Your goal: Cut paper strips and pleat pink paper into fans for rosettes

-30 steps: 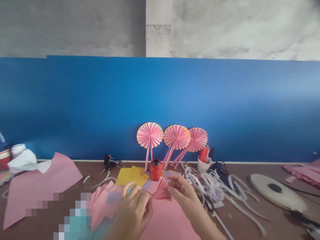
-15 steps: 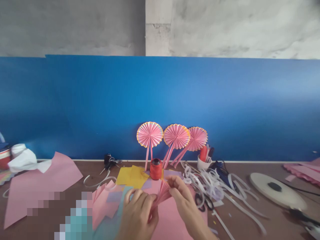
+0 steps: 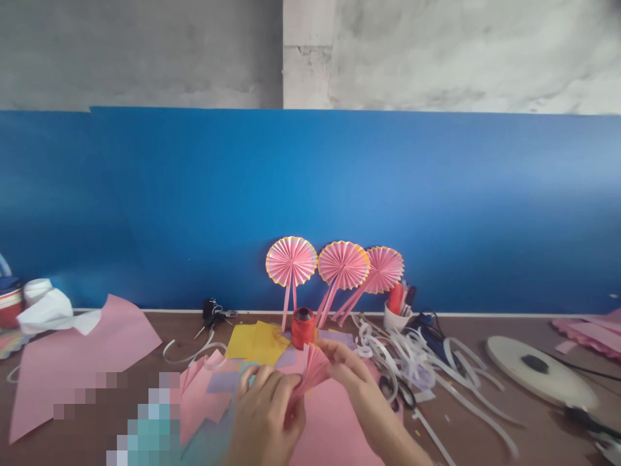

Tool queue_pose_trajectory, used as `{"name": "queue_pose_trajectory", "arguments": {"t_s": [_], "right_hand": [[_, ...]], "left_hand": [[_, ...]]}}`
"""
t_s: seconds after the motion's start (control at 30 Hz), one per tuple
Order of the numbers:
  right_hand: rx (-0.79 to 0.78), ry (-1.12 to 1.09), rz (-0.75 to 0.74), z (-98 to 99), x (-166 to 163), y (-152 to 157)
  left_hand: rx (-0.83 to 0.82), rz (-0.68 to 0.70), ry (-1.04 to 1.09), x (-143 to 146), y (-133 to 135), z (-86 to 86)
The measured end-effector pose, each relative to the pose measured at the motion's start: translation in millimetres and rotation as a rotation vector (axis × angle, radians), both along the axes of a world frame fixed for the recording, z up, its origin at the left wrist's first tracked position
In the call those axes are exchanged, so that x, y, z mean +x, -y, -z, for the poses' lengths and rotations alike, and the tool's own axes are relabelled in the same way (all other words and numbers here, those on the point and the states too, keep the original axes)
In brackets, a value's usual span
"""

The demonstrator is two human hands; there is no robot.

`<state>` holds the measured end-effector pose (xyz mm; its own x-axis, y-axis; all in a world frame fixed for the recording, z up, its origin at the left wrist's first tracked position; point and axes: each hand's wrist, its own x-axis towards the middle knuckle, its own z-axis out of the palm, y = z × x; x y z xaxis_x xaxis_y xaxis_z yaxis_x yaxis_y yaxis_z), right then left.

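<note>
Between my hands is a pleated pink paper fan, its folds spread at the top. My left hand pinches its lower left part between thumb and fingers. My right hand grips the fan's right edge, with the fingertips partly behind the paper. Beneath both hands lies a pink paper sheet. Just beyond the fan stands a red spool of thread. Three round pink pleated paper fans with strip handles lean against the blue board behind it.
Curled white paper strips, scissors and a white cup of pens lie to the right. Farther right is a pale oval disc. Yellow paper, keys and a large pink sheet are on the left.
The pleated paper in my hands has opened wider at the top and tilted more upright. My right hand has shifted slightly; both hands keep their hold.
</note>
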<state>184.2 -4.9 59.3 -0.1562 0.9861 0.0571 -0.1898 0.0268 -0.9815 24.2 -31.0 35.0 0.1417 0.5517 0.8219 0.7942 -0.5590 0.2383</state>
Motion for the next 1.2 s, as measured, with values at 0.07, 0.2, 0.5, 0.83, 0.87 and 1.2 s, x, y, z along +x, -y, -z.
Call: {"name": "queue_pose_trajectory", "arguments": {"t_s": [0.07,0.2,0.5,0.83,0.87,1.2], "right_hand": [[0.049,0.006,-0.034,0.5,-3.8,0.8],[0.117,0.12,-0.009,5.9,-7.2,1.0],[0.177,0.247,0.065,12.9,-8.1,0.1],[0.07,0.123,0.092,13.9,-6.6,-3.4],[0.052,0.093,0.074,11.2,-6.4,-3.1],[-0.037,-0.094,0.16,-2.8,21.0,-13.9]], "left_hand": [[-0.012,-0.005,-0.023,-0.7,1.4,-1.5],[0.011,-0.011,-0.009,0.1,1.9,0.3],[0.048,-0.016,0.009,2.7,0.7,6.5],[0.065,-0.011,-0.007,3.5,0.5,4.0],[0.053,-0.008,-0.025,3.1,0.8,2.8],[-0.2,0.043,0.083,-13.4,-6.3,1.7]]}}
